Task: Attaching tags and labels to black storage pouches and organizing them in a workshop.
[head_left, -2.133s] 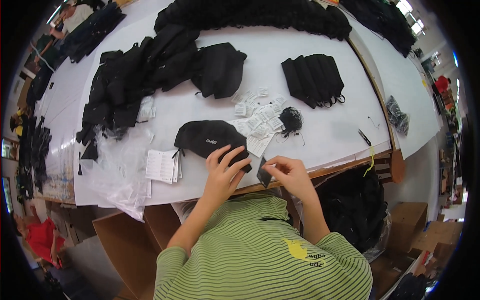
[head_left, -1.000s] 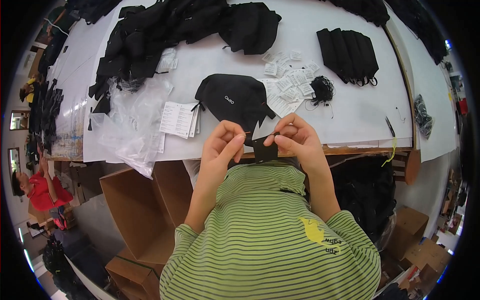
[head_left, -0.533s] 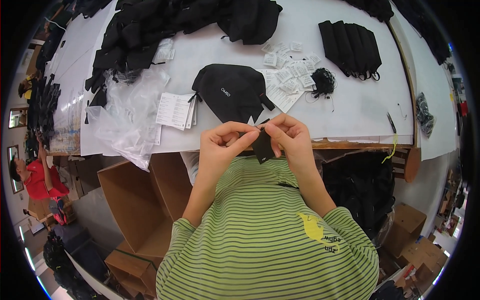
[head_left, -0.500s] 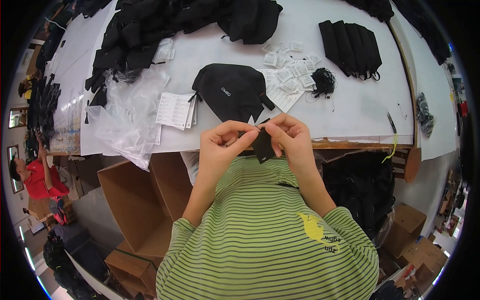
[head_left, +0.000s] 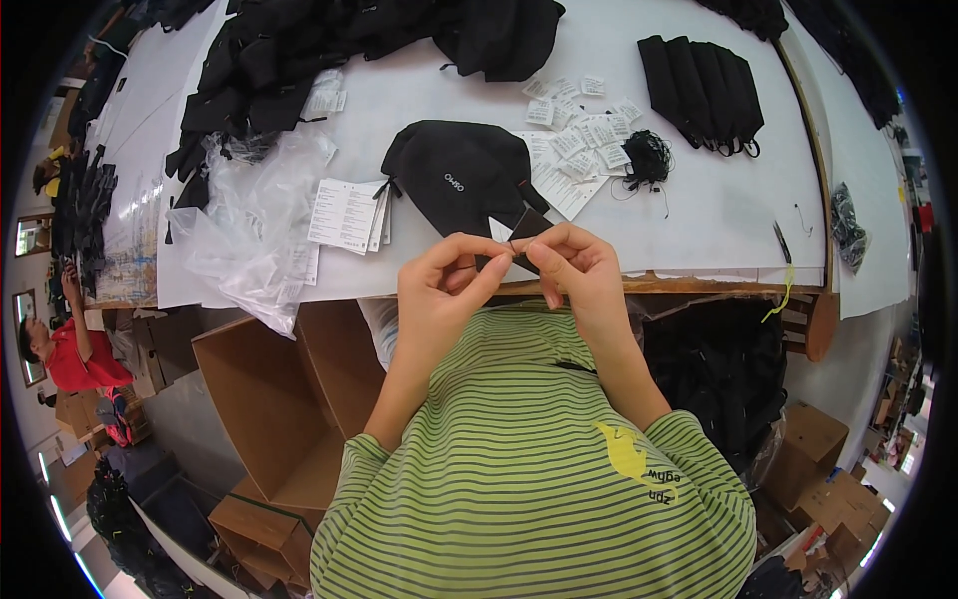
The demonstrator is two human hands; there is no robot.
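At the table's front edge my left hand (head_left: 449, 280) and my right hand (head_left: 579, 270) meet fingertip to fingertip, both pinched. Between them runs what looks like a thin dark hang tag string, mostly hidden by the fingers. A small black hang tag (head_left: 529, 228) stands up just beyond my right fingertips, and a white tag (head_left: 499, 230) shows beside it. Right behind the hands lies a black fabric pouch (head_left: 454, 180) with a short strap on each side. Whether the string passes through the pouch's strap cannot be seen.
Left of the pouch are a stack of white printed cards (head_left: 344, 215) and clear plastic bags (head_left: 244, 220). To its right lie small white labels (head_left: 589, 135), a bundle of black strings (head_left: 647, 160), stacked black pouches (head_left: 699, 95) and thread snips (head_left: 781, 243). An open cardboard box (head_left: 264, 399) stands below the table.
The black tag, which hung down below my fingers, is now flipped up beyond them over the pouch. More of the white tag shows. Both hands stay pinched in nearly the same place.
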